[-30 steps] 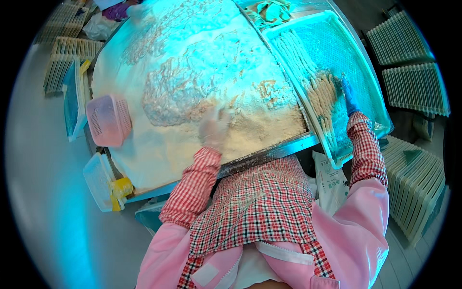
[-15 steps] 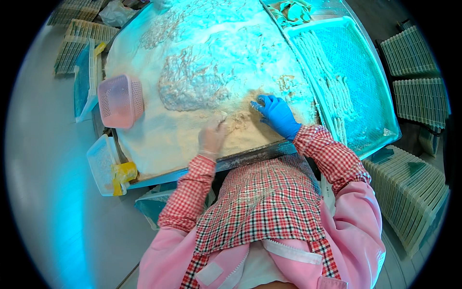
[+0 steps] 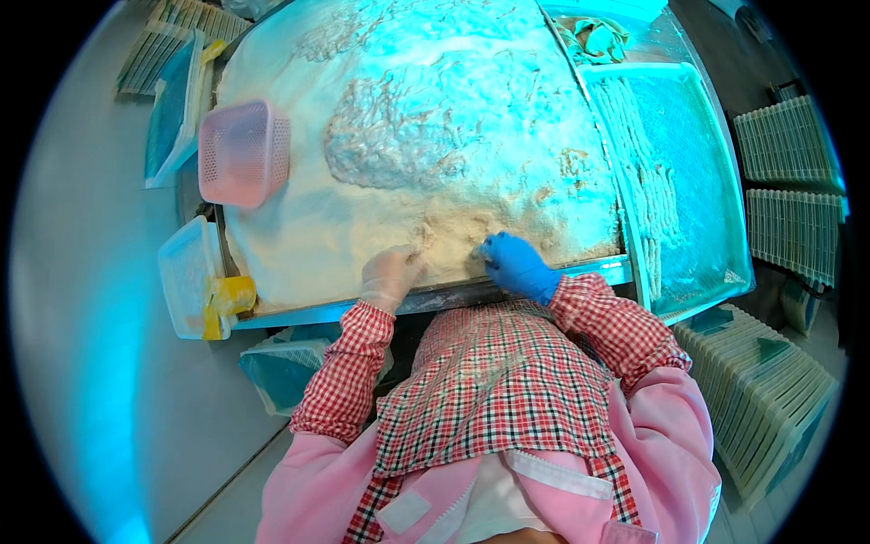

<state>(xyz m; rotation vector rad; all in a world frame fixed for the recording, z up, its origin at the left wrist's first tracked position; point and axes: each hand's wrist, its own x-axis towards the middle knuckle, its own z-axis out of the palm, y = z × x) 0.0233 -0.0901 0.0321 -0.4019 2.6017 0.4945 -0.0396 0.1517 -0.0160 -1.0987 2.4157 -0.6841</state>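
Observation:
My left hand (image 3: pixel 391 276), in a thin translucent glove, rests at the near edge of a floured worktable, fingers curled in. My right hand (image 3: pixel 521 266), in a blue glove, is a short way to the right at the same edge, its fingertips pinched together. Anything in the fingers of either hand is too small or hidden to make out. Between and just beyond them, small crumbly bits (image 3: pixel 453 227) lie in the loose flour (image 3: pixel 308 254). Farther back spreads a large, wet-looking, lumpy dough-like mass (image 3: pixel 390 136).
A pink perforated basket (image 3: pixel 243 152) stands at the table's left side. Below it, a white container (image 3: pixel 188 279) has a yellow cloth-like piece (image 3: pixel 231 295) beside it. On the right, a mesh tray (image 3: pixel 707 181) holds several pale floury strips (image 3: pixel 639 163). Stacked trays (image 3: pixel 761 390) stand lower right.
Both hands have come closer to the table's near edge, and the right fingers have closed together. The whole view has shifted, with the table sitting higher and farther right.

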